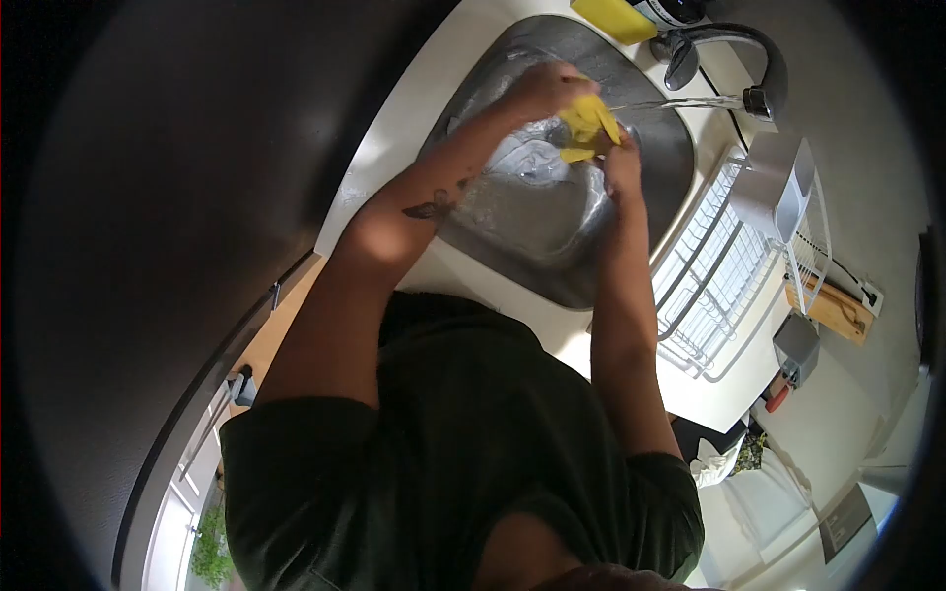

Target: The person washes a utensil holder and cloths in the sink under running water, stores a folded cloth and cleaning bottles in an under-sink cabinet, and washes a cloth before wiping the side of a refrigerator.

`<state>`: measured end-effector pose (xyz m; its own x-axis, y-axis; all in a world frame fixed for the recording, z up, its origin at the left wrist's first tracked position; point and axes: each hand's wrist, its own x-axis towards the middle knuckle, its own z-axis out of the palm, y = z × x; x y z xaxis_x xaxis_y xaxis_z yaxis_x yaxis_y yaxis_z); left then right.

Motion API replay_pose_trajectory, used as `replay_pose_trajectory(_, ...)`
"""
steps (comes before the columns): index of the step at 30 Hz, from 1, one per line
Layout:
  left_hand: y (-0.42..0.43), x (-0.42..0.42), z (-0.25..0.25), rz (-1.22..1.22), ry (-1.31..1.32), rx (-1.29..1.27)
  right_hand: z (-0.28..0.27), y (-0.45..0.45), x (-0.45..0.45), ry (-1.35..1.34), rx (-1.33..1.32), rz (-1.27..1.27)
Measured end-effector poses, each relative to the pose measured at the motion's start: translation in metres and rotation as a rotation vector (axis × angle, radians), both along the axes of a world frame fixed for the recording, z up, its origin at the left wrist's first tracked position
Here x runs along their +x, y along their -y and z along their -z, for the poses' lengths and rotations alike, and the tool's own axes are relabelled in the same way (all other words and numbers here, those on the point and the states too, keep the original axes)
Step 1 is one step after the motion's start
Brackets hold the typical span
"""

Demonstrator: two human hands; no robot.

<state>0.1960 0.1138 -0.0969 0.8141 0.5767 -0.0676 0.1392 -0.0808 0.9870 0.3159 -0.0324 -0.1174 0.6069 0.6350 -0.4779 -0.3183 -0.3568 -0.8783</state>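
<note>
Over the steel sink (532, 231), both hands grip a thin yellow cloth (588, 123) that hangs bunched between them. My left hand (554, 91) is closed on its upper left part and slightly blurred. Lower and to the right, my right hand (621, 167) pinches its other side. Running water (695, 102) streams sideways in the view from the faucet (774, 74) toward the cloth. Beneath the hands, a wet whitish thing (527, 161) lies in the sink; its kind is unclear. Part of each hand's fingers is hidden by the cloth.
Right of the sink stands a wire dish rack (705, 266) with a light grey container (774, 185). A yellow item (616, 20) and a dark bottle (675, 10) sit behind the sink. A grey scraper-like tool with a red handle (778, 396) is farther right.
</note>
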Motion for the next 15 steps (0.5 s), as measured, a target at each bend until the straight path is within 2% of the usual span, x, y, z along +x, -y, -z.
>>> replay_pose_trajectory(1,-0.010,-0.009,0.013,-0.070,-0.007,0.052,-0.005,0.000,0.005,-0.002,0.000,0.003)
replay_pose_trajectory(2,-0.017,-0.013,0.034,-0.151,-0.227,0.146,-0.015,-0.001,0.010,0.061,0.020,-0.090)
replay_pose_trajectory(3,-0.013,-0.016,0.040,-0.145,-0.222,0.151,-0.023,-0.005,0.015,0.130,0.047,-0.183)
replay_pose_trajectory(5,0.002,-0.023,0.042,-0.017,-0.153,0.442,-0.036,-0.014,0.008,0.186,0.039,-0.209)
replay_pose_trajectory(7,0.021,-0.012,0.046,0.013,-0.110,0.428,-0.061,-0.020,-0.009,0.190,0.109,-0.204)
replay_pose_trajectory(9,0.024,0.008,0.059,-0.025,0.045,-0.003,-0.083,-0.011,-0.012,0.106,0.133,-0.267)
replay_pose_trajectory(11,0.023,0.010,0.045,-0.045,0.112,-0.080,-0.083,-0.006,-0.005,0.026,0.159,-0.328)
replay_pose_trajectory(13,0.021,0.006,0.031,0.165,0.286,-0.532,-0.074,-0.002,0.003,0.134,-0.011,-0.155)
replay_pose_trajectory(15,0.027,0.008,0.016,0.166,0.255,-0.571,-0.071,-0.001,-0.008,0.187,0.000,-0.102)
